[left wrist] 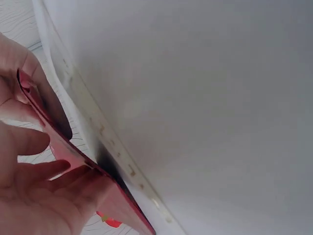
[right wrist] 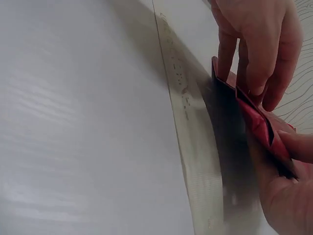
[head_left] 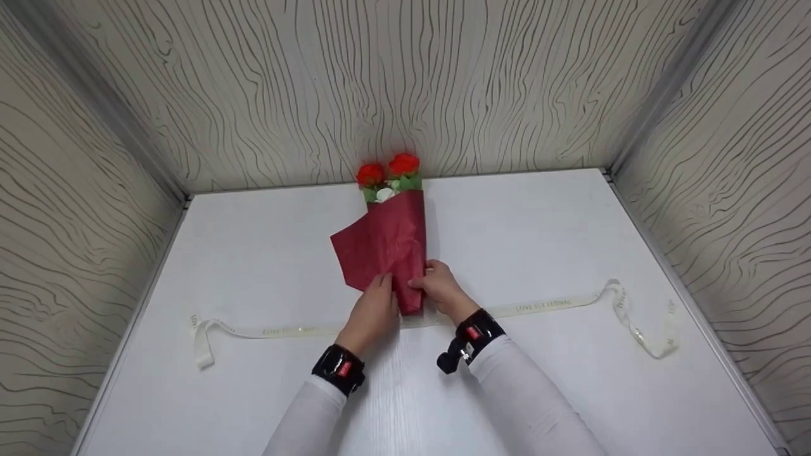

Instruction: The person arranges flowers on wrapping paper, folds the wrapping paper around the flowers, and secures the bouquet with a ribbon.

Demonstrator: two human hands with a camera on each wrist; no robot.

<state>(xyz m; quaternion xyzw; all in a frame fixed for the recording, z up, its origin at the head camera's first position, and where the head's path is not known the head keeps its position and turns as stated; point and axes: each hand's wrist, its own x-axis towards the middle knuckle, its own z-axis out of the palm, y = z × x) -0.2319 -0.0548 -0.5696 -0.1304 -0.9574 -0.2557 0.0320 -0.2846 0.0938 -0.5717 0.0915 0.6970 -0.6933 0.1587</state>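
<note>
A small bouquet wrapped in dark red paper [head_left: 399, 231] lies on the white table, with two red roses [head_left: 404, 164] and a small white flower [head_left: 384, 194] showing at its top. The paper's left flap sticks out to the side. My right hand [head_left: 441, 288] pinches the lower right edge, thumb on top and fingers beneath, as the right wrist view shows. Beside it, my left hand [head_left: 374, 313] touches the lower left of the wrap with fairly straight fingers. Under the bouquet's lower end runs a cream ribbon [head_left: 532, 308] with printed lettering.
The ribbon stretches across the table [head_left: 253, 253] to both sides, its ends curling up at left and right. Patterned panels [head_left: 405, 82] stand behind the table and along both sides. The rose tops are close to the back panel.
</note>
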